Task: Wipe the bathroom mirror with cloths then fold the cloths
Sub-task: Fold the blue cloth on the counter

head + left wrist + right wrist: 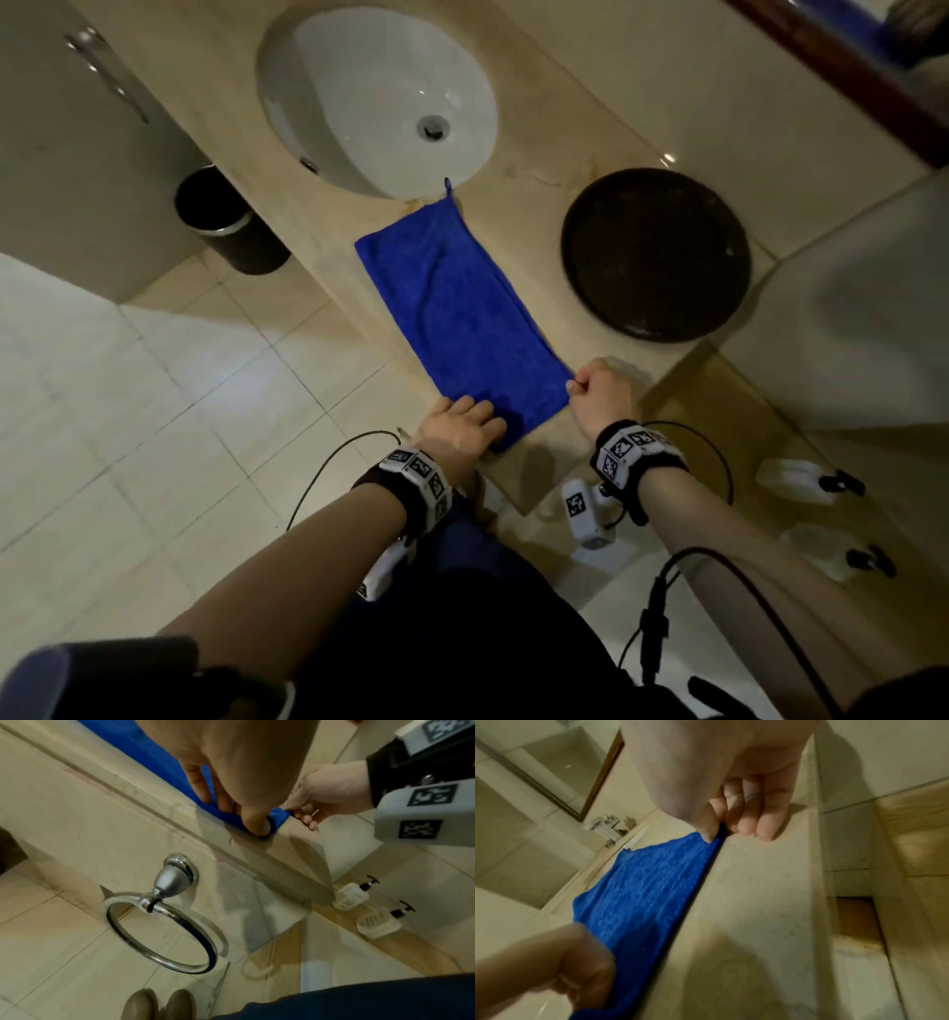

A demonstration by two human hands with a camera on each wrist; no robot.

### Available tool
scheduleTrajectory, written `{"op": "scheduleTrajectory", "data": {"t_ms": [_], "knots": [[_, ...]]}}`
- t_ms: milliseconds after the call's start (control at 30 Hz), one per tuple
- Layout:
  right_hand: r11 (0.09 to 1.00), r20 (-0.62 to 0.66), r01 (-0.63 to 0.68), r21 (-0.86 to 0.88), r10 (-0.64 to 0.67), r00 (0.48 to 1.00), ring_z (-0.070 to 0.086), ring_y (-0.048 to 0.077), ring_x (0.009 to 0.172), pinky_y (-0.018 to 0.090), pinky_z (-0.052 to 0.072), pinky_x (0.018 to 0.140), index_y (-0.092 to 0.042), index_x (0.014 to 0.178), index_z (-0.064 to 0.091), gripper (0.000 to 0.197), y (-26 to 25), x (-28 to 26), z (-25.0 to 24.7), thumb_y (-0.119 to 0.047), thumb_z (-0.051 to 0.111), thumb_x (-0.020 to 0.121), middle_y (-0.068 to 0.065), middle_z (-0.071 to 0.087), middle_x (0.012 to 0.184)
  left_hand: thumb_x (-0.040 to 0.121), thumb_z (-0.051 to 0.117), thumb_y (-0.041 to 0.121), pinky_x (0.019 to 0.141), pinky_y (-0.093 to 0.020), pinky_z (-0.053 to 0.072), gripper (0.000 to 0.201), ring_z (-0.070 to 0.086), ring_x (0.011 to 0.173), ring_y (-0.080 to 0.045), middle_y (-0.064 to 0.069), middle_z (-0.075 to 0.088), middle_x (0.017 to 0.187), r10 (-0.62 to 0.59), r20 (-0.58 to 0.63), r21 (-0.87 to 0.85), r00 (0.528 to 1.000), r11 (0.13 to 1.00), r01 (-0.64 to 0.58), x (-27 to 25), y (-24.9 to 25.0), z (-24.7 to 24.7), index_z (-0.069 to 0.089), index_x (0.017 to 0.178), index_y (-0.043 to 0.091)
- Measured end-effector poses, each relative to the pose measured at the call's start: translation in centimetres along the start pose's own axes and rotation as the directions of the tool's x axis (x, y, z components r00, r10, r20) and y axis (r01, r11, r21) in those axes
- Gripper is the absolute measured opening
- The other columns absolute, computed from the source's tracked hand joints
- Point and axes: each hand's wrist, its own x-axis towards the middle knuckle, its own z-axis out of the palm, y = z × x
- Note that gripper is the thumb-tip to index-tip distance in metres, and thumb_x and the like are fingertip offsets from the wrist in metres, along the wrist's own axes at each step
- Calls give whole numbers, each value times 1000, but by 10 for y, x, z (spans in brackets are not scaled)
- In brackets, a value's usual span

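Observation:
A blue cloth (462,308), folded into a long rectangle, lies flat on the beige counter (539,180) between the sink and the counter's near corner. My left hand (462,424) holds its near-left corner at the counter's edge, fingers over the top. In the left wrist view the left hand's fingers (223,801) sit on the cloth (144,746). My right hand (590,388) pinches the near-right corner between thumb and forefinger. The right wrist view shows that thumb (709,833) on the cloth's (649,882) hem, and the left hand (577,963) curled on the other corner.
A white oval sink (359,77) lies beyond the cloth, a dark round tray (655,254) to its right. The mirror's wooden frame (847,67) runs at top right. A black bin (221,216) stands on the floor. A chrome towel ring (164,931) hangs below the counter; two pump bottles (352,896) stand low right.

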Motion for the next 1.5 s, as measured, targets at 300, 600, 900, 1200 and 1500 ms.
{"op": "scheduleTrajectory", "data": {"t_ms": [300, 600, 900, 1200, 1500], "knots": [[961, 72, 7, 276, -28, 997, 63, 27, 66, 35, 50, 65, -12, 67, 65, 12, -9, 14, -35, -19, 69, 76, 10, 65, 63, 84, 55, 33, 75, -36, 46, 13, 57, 86, -24, 1, 59, 95, -237, 14, -485, 971, 848, 214, -13, -14, -24, 49, 92, 24], [752, 310, -160, 640, -63, 949, 58, 13, 39, 20, 46, 40, -9, 76, 52, 19, -129, 76, -79, 3, 60, 88, 8, 64, 51, 67, 62, 29, 68, -31, 45, 9, 53, 64, -12, 9, 57, 64, -528, 6, -856, 849, 437, 277, 10, -121, -98, 53, 69, 30], [727, 437, -274, 629, -39, 899, 50, 4, 35, 15, 39, 37, -18, 81, 44, 19, -248, 174, -40, -12, 55, 95, -3, 65, 49, 82, 62, 30, 71, -31, 50, 6, 63, 79, -22, -1, 68, 83, -821, 80, -798, 566, 287, 530, 52, -229, -85, 59, 85, 26], [744, 281, -100, 661, -121, 952, 56, 13, 63, 21, 47, 58, -14, 75, 57, 20, -230, 183, -17, 3, 63, 84, 9, 67, 79, 88, 61, 24, 67, -32, 43, 22, 55, 76, -20, 0, 59, 88, -912, -14, -745, 410, 283, 604, 69, -219, -65, 41, 95, 18], [633, 366, 763, -132, -684, 631, 47, 13, 77, 27, 41, 68, -23, 83, 56, 15, -159, 137, -35, -18, 67, 73, -7, 47, 84, 87, 59, 45, 71, -32, 44, 26, 54, 88, -19, 3, 52, 97, -413, -24, -460, 910, 813, 357, 50, -147, -62, 51, 98, 22]]}}
